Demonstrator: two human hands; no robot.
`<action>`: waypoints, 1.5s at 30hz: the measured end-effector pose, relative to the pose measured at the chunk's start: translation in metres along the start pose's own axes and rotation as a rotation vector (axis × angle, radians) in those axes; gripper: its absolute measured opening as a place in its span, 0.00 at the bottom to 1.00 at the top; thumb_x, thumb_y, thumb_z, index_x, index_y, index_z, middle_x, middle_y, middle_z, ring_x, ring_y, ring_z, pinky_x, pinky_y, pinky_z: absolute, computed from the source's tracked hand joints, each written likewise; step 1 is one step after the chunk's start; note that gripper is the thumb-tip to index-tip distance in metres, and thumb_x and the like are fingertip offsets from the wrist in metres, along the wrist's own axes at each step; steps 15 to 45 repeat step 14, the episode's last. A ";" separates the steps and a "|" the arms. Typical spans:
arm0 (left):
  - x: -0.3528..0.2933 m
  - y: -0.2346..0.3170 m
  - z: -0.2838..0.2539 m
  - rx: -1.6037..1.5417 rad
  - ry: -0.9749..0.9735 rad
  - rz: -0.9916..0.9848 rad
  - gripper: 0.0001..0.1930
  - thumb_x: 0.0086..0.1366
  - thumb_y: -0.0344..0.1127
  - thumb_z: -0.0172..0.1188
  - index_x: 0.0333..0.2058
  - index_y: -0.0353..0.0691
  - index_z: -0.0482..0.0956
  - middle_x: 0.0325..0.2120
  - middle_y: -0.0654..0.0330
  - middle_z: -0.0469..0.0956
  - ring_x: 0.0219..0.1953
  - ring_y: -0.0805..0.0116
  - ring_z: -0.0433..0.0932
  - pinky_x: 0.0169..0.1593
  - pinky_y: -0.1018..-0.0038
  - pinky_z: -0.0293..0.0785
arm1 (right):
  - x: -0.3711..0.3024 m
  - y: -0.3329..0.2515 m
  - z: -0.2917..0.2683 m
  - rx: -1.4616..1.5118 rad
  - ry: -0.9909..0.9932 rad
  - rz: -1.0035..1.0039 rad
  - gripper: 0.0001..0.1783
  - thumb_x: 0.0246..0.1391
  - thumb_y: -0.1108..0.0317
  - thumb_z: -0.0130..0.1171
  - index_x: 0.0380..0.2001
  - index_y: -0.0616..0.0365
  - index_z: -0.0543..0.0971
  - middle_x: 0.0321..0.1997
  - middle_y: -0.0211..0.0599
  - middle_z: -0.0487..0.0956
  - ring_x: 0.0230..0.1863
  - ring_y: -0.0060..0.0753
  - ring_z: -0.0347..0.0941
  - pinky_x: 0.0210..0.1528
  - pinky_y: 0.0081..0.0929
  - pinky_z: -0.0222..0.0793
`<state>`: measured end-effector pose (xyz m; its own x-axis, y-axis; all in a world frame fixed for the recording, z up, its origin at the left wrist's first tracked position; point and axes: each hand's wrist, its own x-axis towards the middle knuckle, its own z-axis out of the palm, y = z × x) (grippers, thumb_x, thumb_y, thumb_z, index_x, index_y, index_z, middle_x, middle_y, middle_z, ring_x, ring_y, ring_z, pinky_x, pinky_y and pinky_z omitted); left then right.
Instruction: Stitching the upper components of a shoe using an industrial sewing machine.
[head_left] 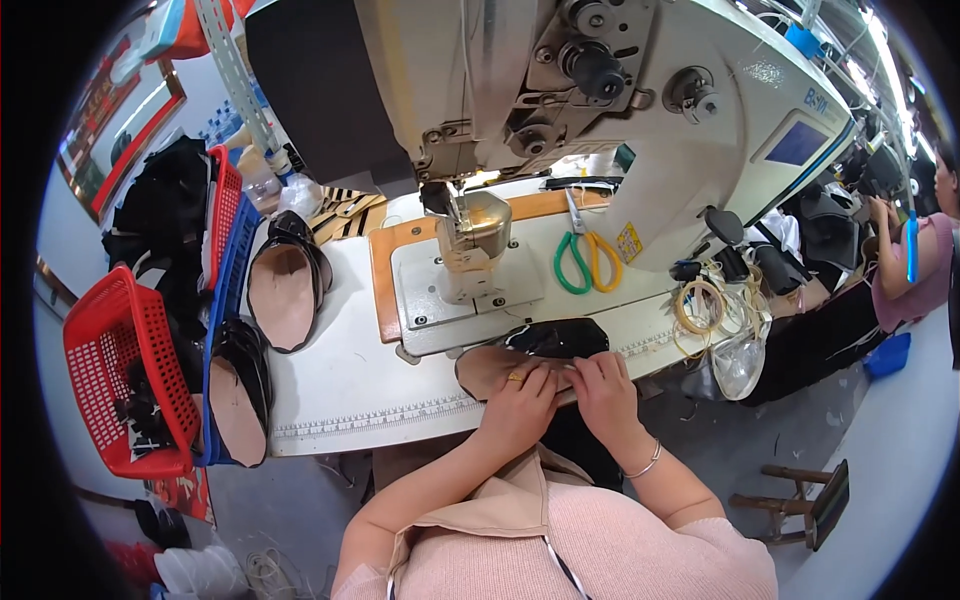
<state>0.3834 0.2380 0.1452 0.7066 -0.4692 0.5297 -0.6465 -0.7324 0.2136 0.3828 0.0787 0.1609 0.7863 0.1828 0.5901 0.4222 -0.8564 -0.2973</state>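
At the front edge of the white table lies a glossy black shoe upper (558, 337) with a beige lining facing up. My left hand (519, 408), with a ring on one finger, has its fingers bent onto the lining near the edge. Beside it my right hand (606, 396) grips the near edge of the same upper, thumb and fingers together. Exactly what the fingertips pinch is hidden. Just beyond the upper stands the post of a sewing machine (477, 240), beneath its needle area. Scissors (581, 250) with green and yellow handles lie behind, on the right.
More black shoe uppers (283, 290) stand at the table's left, beside a blue basket (222, 235) and a red basket (130, 375) holding black pieces. Tape rolls (700, 305) and a plastic bag hang at the right. A wooden stool (800, 505) and a co-worker (920, 255) are farther right.
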 end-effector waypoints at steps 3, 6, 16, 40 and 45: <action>-0.002 -0.001 -0.002 0.004 0.003 -0.010 0.18 0.49 0.36 0.59 0.40 0.39 0.75 0.42 0.59 0.73 0.47 0.63 0.70 0.47 0.69 0.67 | 0.002 -0.003 0.006 -0.013 -0.001 0.041 0.11 0.44 0.71 0.62 0.30 0.56 0.70 0.28 0.38 0.68 0.32 0.43 0.67 0.31 0.34 0.67; -0.004 -0.003 0.000 -0.012 -0.012 -0.025 0.17 0.51 0.37 0.60 0.40 0.40 0.75 0.43 0.59 0.73 0.48 0.62 0.71 0.47 0.66 0.67 | 0.007 -0.005 0.010 -0.016 -0.010 0.081 0.11 0.44 0.70 0.61 0.28 0.56 0.68 0.27 0.39 0.68 0.32 0.45 0.67 0.31 0.35 0.67; -0.011 -0.007 0.014 0.010 -0.021 0.045 0.12 0.51 0.36 0.54 0.34 0.40 0.76 0.38 0.57 0.70 0.47 0.58 0.70 0.44 0.65 0.68 | 0.017 -0.010 0.033 0.048 -0.064 0.089 0.08 0.45 0.71 0.59 0.26 0.54 0.69 0.27 0.40 0.69 0.33 0.46 0.67 0.31 0.39 0.67; -0.011 -0.007 0.014 0.010 -0.021 0.045 0.12 0.51 0.36 0.54 0.34 0.40 0.76 0.38 0.57 0.70 0.47 0.58 0.70 0.44 0.65 0.68 | 0.017 -0.010 0.033 0.048 -0.064 0.089 0.08 0.45 0.71 0.59 0.26 0.54 0.69 0.27 0.40 0.69 0.33 0.46 0.67 0.31 0.39 0.67; -0.011 -0.007 0.014 0.010 -0.021 0.045 0.12 0.51 0.36 0.54 0.34 0.40 0.76 0.38 0.57 0.70 0.47 0.58 0.70 0.44 0.65 0.68 | 0.017 -0.010 0.033 0.048 -0.064 0.089 0.08 0.45 0.71 0.59 0.26 0.54 0.69 0.27 0.40 0.69 0.33 0.46 0.67 0.31 0.39 0.67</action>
